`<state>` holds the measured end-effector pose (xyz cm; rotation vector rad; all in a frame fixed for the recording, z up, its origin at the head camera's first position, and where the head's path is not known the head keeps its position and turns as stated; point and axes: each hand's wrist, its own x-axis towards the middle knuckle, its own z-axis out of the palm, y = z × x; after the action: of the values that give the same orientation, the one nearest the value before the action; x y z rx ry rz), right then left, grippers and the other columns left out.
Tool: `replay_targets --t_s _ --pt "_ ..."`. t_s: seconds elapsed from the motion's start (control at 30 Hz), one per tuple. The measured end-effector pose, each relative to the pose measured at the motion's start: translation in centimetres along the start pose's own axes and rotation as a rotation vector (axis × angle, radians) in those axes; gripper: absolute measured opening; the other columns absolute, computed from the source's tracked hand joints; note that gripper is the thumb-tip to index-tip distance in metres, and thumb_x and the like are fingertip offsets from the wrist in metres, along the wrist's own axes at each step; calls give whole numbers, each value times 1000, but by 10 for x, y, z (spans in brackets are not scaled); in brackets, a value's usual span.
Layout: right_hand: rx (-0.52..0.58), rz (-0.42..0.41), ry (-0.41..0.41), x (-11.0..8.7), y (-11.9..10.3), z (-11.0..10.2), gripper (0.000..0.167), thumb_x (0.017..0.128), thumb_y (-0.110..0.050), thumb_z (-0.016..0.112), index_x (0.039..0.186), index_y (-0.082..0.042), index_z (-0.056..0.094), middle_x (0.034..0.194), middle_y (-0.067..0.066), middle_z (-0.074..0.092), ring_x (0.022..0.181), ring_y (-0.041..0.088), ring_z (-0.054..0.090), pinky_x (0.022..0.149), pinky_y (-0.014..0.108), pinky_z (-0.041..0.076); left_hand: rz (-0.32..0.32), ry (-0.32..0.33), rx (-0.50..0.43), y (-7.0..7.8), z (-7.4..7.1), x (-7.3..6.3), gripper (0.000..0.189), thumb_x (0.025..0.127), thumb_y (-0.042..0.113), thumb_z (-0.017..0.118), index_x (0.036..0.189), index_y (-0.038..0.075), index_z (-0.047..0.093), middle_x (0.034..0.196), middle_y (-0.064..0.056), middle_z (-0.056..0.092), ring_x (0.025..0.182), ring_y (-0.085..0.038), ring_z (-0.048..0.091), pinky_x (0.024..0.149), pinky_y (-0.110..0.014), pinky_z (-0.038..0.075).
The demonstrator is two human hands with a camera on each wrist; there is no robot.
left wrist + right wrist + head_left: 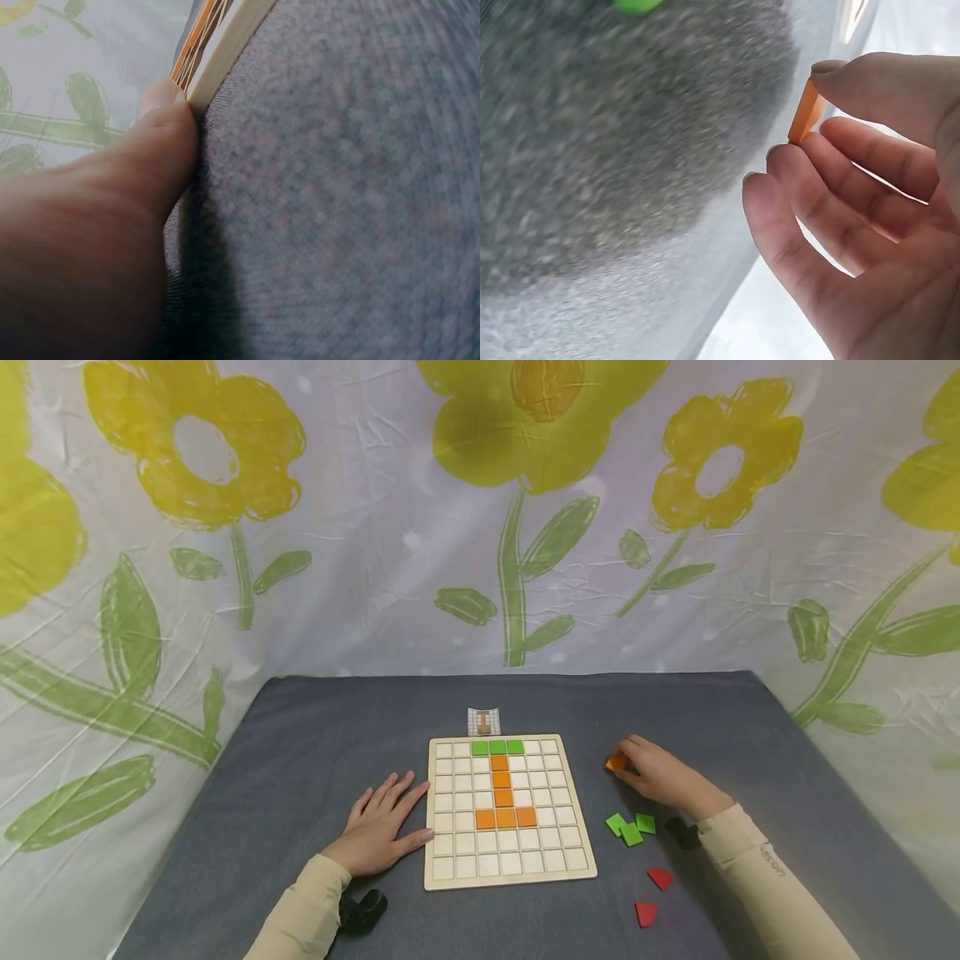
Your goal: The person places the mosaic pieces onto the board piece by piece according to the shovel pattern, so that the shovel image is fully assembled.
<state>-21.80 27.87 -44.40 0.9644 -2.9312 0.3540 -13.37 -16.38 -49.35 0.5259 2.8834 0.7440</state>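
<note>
A pale wooden grid board (489,865) lies on the table, with three green square tiles (498,747) in its top row. Below them an orange column (502,780) runs down to a row of three orange tiles (506,818). My left hand (382,831) rests spread on the cloth, its thumb (169,135) touching the board's left edge. To the right of the board my right hand (663,777) pinches an orange tile (807,112) between thumb and fingertips. Several loose green tiles (632,834) lie on the cloth nearer to me than that hand.
Two red quarter-round pieces (646,914) lie at the front right. A small pattern card (483,722) stands behind the board's far edge. Dark blue-grey cloth (360,718) covers the table. A flower-printed curtain (360,610) hangs behind and at both sides.
</note>
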Motion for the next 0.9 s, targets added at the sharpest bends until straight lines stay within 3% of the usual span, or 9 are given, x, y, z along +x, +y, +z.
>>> replay_targets --t_s 0.47,0.9 --pt "82 -121 -10 4 -41 -5 18 88 -6 69 104 -5 59 101 4 57 90 17 60 76 29 54 -8 -22 0 1 -3 1 74 92 58 52 153 24 27 160 -7 18 147 -33 10 113 -59 4" --pt "102 -358 29 11 -94 3 19 85 -4 72 97 -9 59 98 0 56 82 13 55 67 17 48 -4 -18 0 0 -2 -1 74 92 59 51 153 24 27 160 -7 18 147 -33 10 114 -58 4"
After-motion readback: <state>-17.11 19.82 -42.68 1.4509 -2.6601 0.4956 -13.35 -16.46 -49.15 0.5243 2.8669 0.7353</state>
